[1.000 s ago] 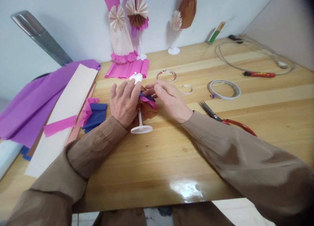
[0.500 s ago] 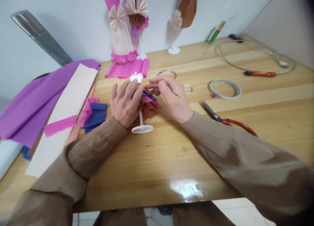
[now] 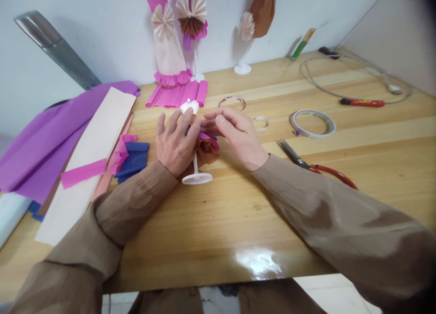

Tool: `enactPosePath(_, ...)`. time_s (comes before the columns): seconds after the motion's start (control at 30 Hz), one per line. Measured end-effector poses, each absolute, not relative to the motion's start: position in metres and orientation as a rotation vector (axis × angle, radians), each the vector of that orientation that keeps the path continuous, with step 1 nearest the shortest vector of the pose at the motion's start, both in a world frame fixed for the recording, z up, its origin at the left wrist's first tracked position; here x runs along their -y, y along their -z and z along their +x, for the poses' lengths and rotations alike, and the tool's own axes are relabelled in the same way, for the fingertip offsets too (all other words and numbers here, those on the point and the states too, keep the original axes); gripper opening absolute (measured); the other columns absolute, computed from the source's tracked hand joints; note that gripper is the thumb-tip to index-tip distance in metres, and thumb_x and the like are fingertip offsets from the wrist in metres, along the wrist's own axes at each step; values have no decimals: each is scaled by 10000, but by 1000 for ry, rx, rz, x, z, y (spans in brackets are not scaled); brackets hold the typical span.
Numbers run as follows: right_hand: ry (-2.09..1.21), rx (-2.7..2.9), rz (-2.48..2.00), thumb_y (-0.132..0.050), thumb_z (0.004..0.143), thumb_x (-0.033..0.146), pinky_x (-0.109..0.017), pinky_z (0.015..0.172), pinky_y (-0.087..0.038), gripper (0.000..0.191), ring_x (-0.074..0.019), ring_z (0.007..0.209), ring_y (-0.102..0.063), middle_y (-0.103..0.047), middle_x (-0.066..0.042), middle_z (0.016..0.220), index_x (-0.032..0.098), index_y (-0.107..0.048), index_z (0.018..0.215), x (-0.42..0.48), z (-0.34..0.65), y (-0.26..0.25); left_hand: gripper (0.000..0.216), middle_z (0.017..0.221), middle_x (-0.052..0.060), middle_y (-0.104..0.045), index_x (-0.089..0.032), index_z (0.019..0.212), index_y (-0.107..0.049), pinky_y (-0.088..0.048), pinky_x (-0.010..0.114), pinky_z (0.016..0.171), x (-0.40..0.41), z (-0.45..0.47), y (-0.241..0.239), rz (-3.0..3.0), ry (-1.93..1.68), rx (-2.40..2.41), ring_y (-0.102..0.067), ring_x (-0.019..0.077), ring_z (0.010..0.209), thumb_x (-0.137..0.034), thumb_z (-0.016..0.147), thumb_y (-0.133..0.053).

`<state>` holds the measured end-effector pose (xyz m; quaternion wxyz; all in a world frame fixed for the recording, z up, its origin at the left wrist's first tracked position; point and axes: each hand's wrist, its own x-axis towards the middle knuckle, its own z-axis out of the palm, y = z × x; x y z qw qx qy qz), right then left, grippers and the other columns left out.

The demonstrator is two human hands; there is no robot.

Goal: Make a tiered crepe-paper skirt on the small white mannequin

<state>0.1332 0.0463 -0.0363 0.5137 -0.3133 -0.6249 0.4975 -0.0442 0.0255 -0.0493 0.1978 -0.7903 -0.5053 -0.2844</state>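
Note:
A small white mannequin [image 3: 190, 106] stands on a thin stem with a round white base [image 3: 197, 178]. Ruffled brown, pink and blue crepe paper [image 3: 208, 151] wraps its body. My left hand [image 3: 177, 143] is closed round the mannequin from the left, its fingers over the upper body and its thumb hidden. From the right, the fingers of my right hand [image 3: 240, 137] press together on the crepe paper at the waist, the thumb lying above them. The fingertips of both hands nearly meet, hiding part of the paper.
Red-handled scissors [image 3: 299, 161], a tape roll [image 3: 312, 124] and a cable with a red handle [image 3: 363, 102] lie to the right. Purple crepe paper [image 3: 64, 132], a cream strip [image 3: 102, 137] and blue pieces [image 3: 133, 159] lie left. Paper-dressed figures [image 3: 170, 55] stand along the wall.
My right fingers have come down slightly onto the crepe paper, covering more of the blue layer. My left hand has shifted a little to the right. The mannequin stays in place.

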Motion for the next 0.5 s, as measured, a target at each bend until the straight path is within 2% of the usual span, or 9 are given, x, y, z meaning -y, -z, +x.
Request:
enactPosePath(0.2,-1058,1444,-935,-571,922,482,-376,771,-587,280,-189,791,-698,-717,-40,824,210,-638,924,-53,135,40,260,1408,113,-635,-265,1158,-668,-328,587,1136,-23,-42,39,-2241,745,1441,-556,320,1307,-220,965,-500)
enactPosePath(0.4,-1074,1493,-958,-571,909,427,-389,790,-581,236,-197,805,-682,-700,-39,822,207,-657,909,-51,132,42,182,1377,106,-653,-238,983,-691,-367,598,1095,-28,-42,38,-2254,682,1363,-574,332,1271,-227,952,-513)
enactPosePath(0.5,-1108,1476,-940,-582,906,436,-370,766,-576,239,-181,773,-670,-691,-27,813,210,-656,896,-50,130,41,173,1358,97,-664,-243,1000,-690,-365,576,1108,-30,-43,39,-2244,733,1370,-580,312,1261,-257,956,-523)
